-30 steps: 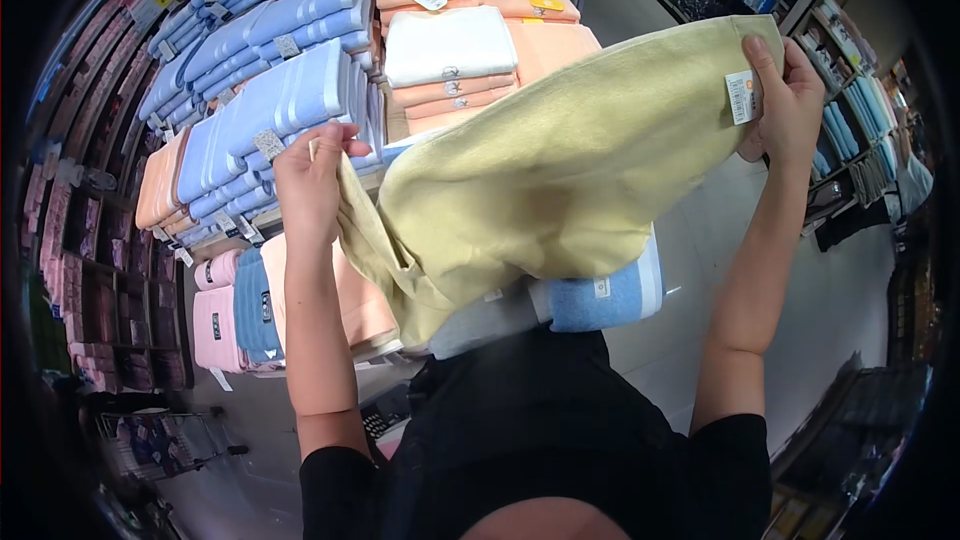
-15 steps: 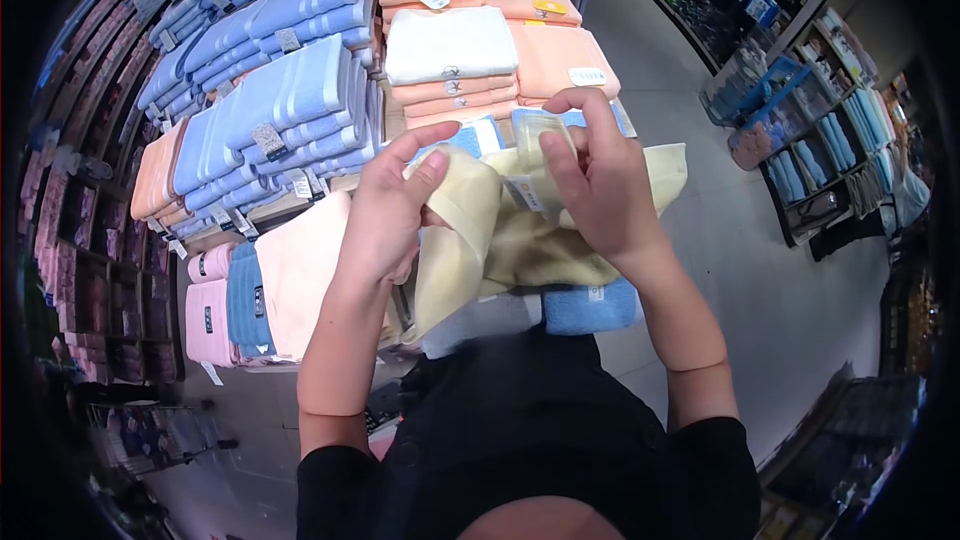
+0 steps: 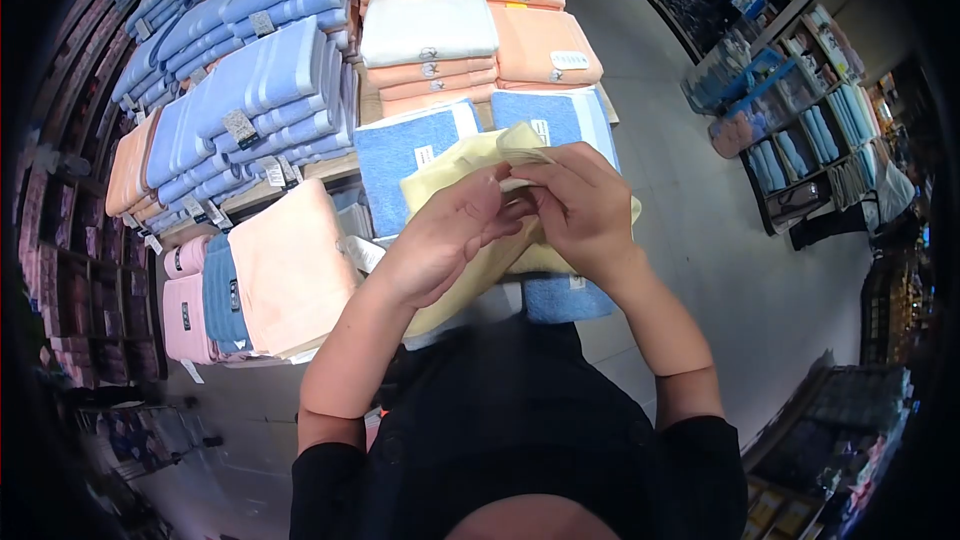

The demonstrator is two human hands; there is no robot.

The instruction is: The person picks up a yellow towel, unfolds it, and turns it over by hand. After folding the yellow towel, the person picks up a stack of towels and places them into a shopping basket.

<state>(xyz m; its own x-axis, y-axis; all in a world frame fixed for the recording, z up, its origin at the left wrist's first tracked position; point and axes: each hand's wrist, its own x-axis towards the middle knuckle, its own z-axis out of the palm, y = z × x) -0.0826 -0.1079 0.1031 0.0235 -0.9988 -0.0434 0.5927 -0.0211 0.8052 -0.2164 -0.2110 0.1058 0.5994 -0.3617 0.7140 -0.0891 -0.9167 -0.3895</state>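
Note:
A pale yellow towel (image 3: 470, 280) hangs loosely bunched between my hands, its top edge raised above the fingertips. My right hand (image 3: 580, 205) pinches that upper edge, fingers pointing left. Against it, palm partly turned up and fingers curled, my left hand (image 3: 440, 240) has its thumb at the cloth near the right fingertips. The hands cover the exact spot of the grip. Just beyond the yellow towel lie a folded blue towel (image 3: 385, 165) and another blue towel (image 3: 575, 115), each with a white label. A smaller blue towel (image 3: 565, 300) sits below my right hand.
Stacked light blue towels (image 3: 265, 75) fill the display's left side. Peach towels (image 3: 545, 45) and a white towel (image 3: 430, 25) are piled at the back. A large peach towel (image 3: 290, 270) lies front left. Shelving (image 3: 820, 130) stands across the aisle (image 3: 680, 170) on the right.
My hands have come together, the left moving right and the right moving down. The yellow towel is gathered between them, uncovering more of the blue towels. The view has shifted slightly.

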